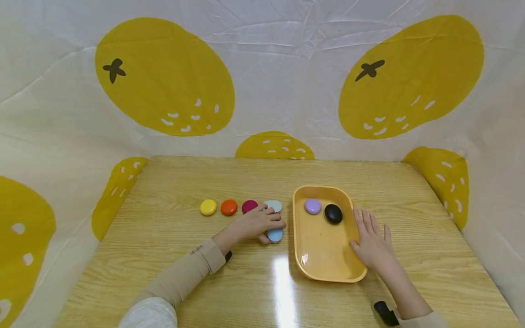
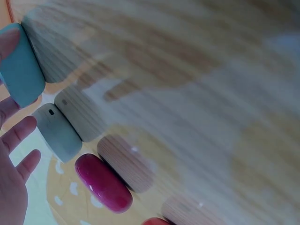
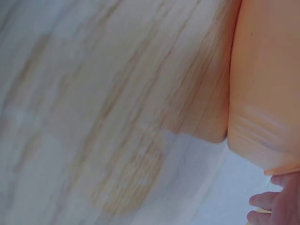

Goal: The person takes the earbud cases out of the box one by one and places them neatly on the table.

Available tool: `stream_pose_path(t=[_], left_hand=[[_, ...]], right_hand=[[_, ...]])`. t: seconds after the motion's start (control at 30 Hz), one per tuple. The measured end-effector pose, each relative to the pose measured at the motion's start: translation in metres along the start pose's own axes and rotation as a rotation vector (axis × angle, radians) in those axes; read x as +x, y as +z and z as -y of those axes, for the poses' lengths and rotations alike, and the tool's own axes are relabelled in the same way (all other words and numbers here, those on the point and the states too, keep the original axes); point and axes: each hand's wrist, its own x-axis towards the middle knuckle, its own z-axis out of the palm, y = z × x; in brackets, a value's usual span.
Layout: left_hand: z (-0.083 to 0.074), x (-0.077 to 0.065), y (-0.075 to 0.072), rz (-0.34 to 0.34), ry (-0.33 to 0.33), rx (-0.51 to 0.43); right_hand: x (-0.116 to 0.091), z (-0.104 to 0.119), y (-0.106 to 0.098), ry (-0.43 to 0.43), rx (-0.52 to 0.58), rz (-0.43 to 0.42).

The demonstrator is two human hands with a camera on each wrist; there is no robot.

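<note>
My left hand (image 1: 256, 223) pinches a glossy light blue disc (image 1: 275, 235) between thumb and fingers, left of the yellow-orange tray (image 1: 328, 269). In the left wrist view the thumb lies over one side of this disc. Just beyond the hand is a pale grey-green disc (image 1: 274, 206), which shows a small dark slot (image 2: 51, 112) in its side. A magenta disc (image 1: 249, 206) sits beside it, partly behind the hand. Inside the tray lie a lilac disc (image 1: 313, 206) and a black disc (image 1: 333, 213). With fingers spread, my right hand (image 1: 374, 243) rests against the tray's right rim.
An orange disc (image 1: 229, 207) and a yellow disc (image 1: 208, 207) continue the row to the left on the wooden table (image 1: 184, 287). A white cloth (image 1: 283, 91) with yellow fruit prints hangs behind the table and at its sides.
</note>
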Motion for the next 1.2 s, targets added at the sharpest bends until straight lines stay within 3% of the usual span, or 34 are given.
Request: stream_pose_path(t=[0.23,0.5,0.63,0.87,1.03,1.2], left_hand=[[0.0,0.0,0.001,0.016,-0.027,-0.042],[0.006,0.007,-0.019,0.031,-0.151,-0.354],[0.01,0.02,-0.035,-0.014,-0.178,-0.409],[-0.003,0.057,-0.048,-0.072,-0.199,-0.315],[-0.017,0.085,-0.042,-0.092,-0.24,-0.251],[-0.031,0.108,-0.037,-0.063,-0.277,-0.195]], right_hand=[[-0.001,0.001,-0.001,-0.001,0.009,0.0],[0.0,0.001,-0.001,-0.001,0.008,-0.001],[-0.001,0.001,-0.001,0.0,0.006,-0.004],[-0.002,-0.001,-0.001,0.005,0.017,-0.004],[-0.001,-0.001,0.0,0.004,0.014,-0.002],[-0.001,0.0,-0.001,0.001,0.01,0.005]])
